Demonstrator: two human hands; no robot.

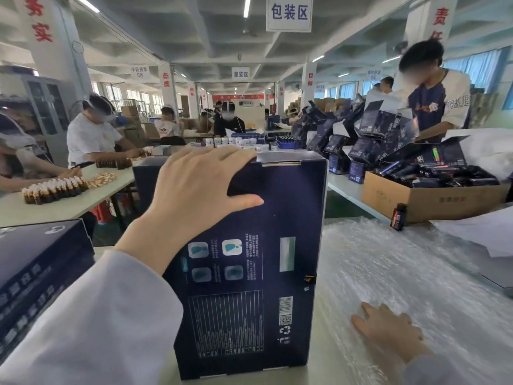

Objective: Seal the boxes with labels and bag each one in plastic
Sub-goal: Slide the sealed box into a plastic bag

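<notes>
A tall dark blue box (pixel 266 273) stands upright on the table in front of me, its printed back facing me. My left hand (pixel 200 190) grips its top left corner, fingers over the top edge and thumb on the printed face. My right hand (pixel 388 332) rests flat on a stack of clear plastic bags (pixel 410 268) spread to the right of the box. A small label (pixel 309 279) sits on the box's right edge.
A stack of the same dark blue boxes (pixel 39 273) lies at my left. A cardboard carton (pixel 427 198) of dark bottles stands at the back right, with one loose bottle (pixel 398 216) beside it. Other people work at tables beyond.
</notes>
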